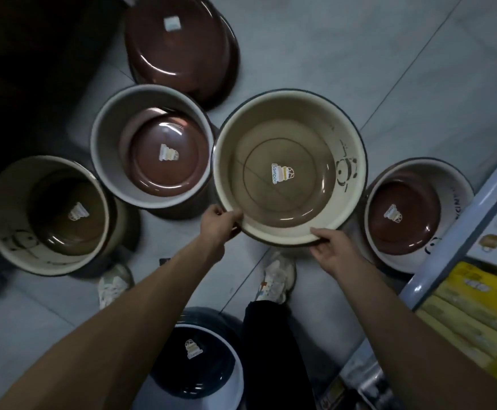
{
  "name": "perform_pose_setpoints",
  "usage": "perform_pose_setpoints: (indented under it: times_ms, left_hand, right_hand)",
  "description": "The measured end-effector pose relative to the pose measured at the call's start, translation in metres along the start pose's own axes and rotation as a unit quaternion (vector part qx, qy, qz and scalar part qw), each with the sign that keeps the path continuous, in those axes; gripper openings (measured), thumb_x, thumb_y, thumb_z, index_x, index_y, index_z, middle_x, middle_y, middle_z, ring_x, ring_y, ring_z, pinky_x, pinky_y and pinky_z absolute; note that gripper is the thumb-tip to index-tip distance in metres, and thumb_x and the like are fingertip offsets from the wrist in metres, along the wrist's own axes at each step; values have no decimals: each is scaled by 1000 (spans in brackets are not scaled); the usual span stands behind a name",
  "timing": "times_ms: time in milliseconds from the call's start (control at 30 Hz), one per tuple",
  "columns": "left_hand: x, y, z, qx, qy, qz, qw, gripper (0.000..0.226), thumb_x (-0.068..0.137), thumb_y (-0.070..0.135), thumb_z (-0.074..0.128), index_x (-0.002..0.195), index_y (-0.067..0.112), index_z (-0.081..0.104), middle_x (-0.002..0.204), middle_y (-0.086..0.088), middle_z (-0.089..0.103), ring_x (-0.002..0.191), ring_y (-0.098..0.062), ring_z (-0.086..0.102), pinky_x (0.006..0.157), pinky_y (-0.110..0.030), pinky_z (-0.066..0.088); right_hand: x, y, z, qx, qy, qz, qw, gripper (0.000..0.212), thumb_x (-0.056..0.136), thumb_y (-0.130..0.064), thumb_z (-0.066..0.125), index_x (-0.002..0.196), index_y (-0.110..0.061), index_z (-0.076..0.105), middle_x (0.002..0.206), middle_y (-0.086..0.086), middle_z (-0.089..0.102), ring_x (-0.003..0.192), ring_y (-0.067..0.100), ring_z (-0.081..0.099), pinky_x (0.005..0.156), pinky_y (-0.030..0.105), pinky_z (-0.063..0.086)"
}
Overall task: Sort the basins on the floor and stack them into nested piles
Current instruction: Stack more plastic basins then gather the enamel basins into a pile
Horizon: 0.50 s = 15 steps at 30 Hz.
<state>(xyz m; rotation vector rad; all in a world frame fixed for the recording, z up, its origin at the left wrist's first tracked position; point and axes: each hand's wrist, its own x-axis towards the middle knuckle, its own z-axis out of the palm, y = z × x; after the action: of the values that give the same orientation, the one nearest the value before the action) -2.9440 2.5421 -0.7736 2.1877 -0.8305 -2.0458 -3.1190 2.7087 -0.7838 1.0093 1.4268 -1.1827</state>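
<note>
Left hand (220, 223), right hand (336, 250): fingers clamped on near rim, beige round plastic basin (271, 128); matching beige panda-print stack (4, 229) sits left.

Only properly legible thing here: the small sticker (282, 173) on the bottom of the round beige plastic basin (271, 122) says "Bamboo" in blue letters running up its left edge. The white round basin with a brown bottom (463, 187) on the right has dark capitals up its inner wall. I can make out "ND" and that's about it. Similar stickers sit in the grey basin (108, 143), the dark blue basin (176, 374) and the far-left beige basin (10, 226), all too blurry to read. The yellow boxes (463, 315) on the shelf carry print too, also unreadable.
</note>
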Motion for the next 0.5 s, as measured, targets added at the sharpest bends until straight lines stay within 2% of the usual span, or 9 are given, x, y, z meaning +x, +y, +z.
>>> perform_pose_setpoints:
  times_ms: [67,133,200,300,333,400,500]
  left_hand:
    - [-6,7,-32,-12,1,-12,1000,25,83,-6,66,101,9,59,99,-13,69,81,-23,68,59,-28,58]
    - [-9,11,-67,-29,2,-31,999,33,80,-11,64,108,8,61,101,-14,71,82,-25,69,60,-28,58]
    - [-12,11,-106,-36,1,-44,998,33,80,-11,65,107,6,61,100,-15,71,80,-25,70,63,-29,58]
    - [-14,7,-167,-56,-2,-52,997,34,79,-10,68,106,11,64,99,-12,72,80,-23,70,65,-30,57]
    - [-15,5,-187,-59,2,-51,997,35,80,-11,68,107,11,64,100,-12,73,81,-23,69,67,-32,58]
    - [-13,-2,-229,-76,15,-49,996,37,80,-10,69,110,8,61,102,-15,72,85,-28,69,71,-36,60]
    - [-7,-19,-292,-128,58,-46,989,39,77,-11,67,112,6,62,106,-18,72,97,-35,70,75,-38,61]
  right_hand:
    - [-16,13,20,-28,-5,-21,999,55,81,17,63,131,-5,59,98,8,74,92,21,70,73,30,61]
    - [-30,29,41,-51,-5,-33,998,61,77,20,62,134,-1,55,103,13,71,92,25,69,61,28,61]
    - [-41,49,65,-71,-4,-40,997,66,73,23,61,135,4,53,110,19,69,96,31,69,59,30,60]
    - [-53,89,101,-104,1,-45,994,69,70,26,58,135,5,52,99,18,68,87,31,68,55,30,59]
    - [-56,104,112,-114,-1,-43,993,68,70,26,58,135,4,52,98,17,68,86,30,68,55,30,59]
    - [-62,137,135,-133,-12,-33,990,70,70,26,57,134,0,55,108,17,70,94,31,69,59,30,60]
    - [-71,193,174,-155,-21,-33,987,74,69,28,55,132,-10,58,124,17,68,109,36,66,72,37,62]
